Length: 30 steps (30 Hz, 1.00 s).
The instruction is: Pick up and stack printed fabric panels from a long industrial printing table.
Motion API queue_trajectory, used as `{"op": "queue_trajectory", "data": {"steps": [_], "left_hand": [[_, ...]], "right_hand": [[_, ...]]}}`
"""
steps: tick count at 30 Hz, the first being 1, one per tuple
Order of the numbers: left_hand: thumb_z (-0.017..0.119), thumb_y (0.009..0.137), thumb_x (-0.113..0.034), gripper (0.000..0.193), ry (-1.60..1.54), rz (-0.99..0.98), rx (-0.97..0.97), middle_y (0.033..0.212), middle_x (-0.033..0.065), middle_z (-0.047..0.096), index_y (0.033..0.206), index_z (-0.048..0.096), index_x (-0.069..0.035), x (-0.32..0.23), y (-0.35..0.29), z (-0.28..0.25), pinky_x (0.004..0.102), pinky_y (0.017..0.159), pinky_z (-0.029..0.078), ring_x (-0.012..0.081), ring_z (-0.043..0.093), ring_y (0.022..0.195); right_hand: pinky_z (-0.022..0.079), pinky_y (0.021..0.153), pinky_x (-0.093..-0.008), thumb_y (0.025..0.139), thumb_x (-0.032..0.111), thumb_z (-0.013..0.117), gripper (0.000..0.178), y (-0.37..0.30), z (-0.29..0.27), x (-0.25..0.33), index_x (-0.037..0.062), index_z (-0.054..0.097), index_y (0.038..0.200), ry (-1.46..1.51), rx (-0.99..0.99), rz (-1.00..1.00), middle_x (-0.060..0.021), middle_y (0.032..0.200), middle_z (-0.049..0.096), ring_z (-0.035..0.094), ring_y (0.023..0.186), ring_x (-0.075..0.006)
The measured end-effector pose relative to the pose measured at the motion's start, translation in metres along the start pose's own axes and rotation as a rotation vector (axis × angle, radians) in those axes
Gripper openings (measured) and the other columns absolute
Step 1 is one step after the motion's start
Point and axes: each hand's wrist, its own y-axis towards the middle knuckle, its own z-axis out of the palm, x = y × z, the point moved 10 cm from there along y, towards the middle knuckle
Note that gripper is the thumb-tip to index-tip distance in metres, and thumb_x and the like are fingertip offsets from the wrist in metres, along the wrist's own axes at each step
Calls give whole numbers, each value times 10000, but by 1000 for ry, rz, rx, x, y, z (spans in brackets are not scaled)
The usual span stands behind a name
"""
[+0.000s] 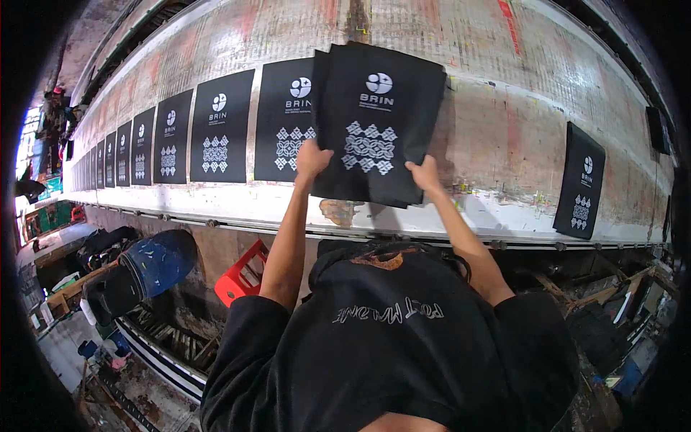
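Observation:
A small stack of black printed sheets [385,119], each with a white round emblem and a white patterned block, hangs in front of me over the near side of the long table. My left hand [314,160] grips the stack's left edge, fingers mostly behind it. At the lower right edge, my right hand [423,175] pinches the stack with the thumb on its front. Left of the stack, a matching black sheet [273,108] lies flat on the table, partly covered by it. More such sheets [222,126] run in a row toward the far left.
The long stained table [504,144] crosses the view, with a metal rail along its near edge. Another pile of black sheets [581,180] lies at the right. Below the table stand a red plastic stool [241,277] and a paint-spattered blue drum [164,261].

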Motion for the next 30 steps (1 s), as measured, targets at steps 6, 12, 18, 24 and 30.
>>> {"op": "queue_trajectory", "data": {"steps": [6,12,18,24,30], "left_hand": [[772,678,-255,464,-104,-78,-220,1011,207,662,1076,665,-44,172,49,-45,441,861,491,385,617,985],[818,657,-325,749,-27,-315,-237,1232,312,445,1210,482,52,239,68,-64,495,962,426,464,484,1122],[773,696,-215,625,-529,-159,45,1024,274,621,1130,473,120,244,90,-58,431,882,485,381,625,951],[702,765,-115,380,-1424,-208,502,981,137,674,1080,603,72,155,25,-169,331,787,520,237,658,821],[747,749,-203,326,-1227,199,-16,909,141,681,960,677,36,109,33,-375,298,711,518,189,651,777]], "right_hand": [[473,865,-455,741,259,713,446,-26,131,115,-47,610,1048,-65,5,-79,-274,1011,638,607,991,-414],[352,1040,-446,726,248,726,596,-36,190,126,-79,509,1175,-354,-159,119,-306,1308,409,397,1236,-453],[499,844,-414,665,119,732,472,-31,216,105,-82,581,1064,255,-2,396,-203,1053,629,616,961,-344],[534,796,-384,715,39,654,324,-109,210,186,-23,641,1033,800,314,481,-139,971,675,657,851,-254],[564,801,-346,895,198,544,370,-47,150,342,-54,580,1164,761,93,92,-187,1050,658,673,913,-274]]}}
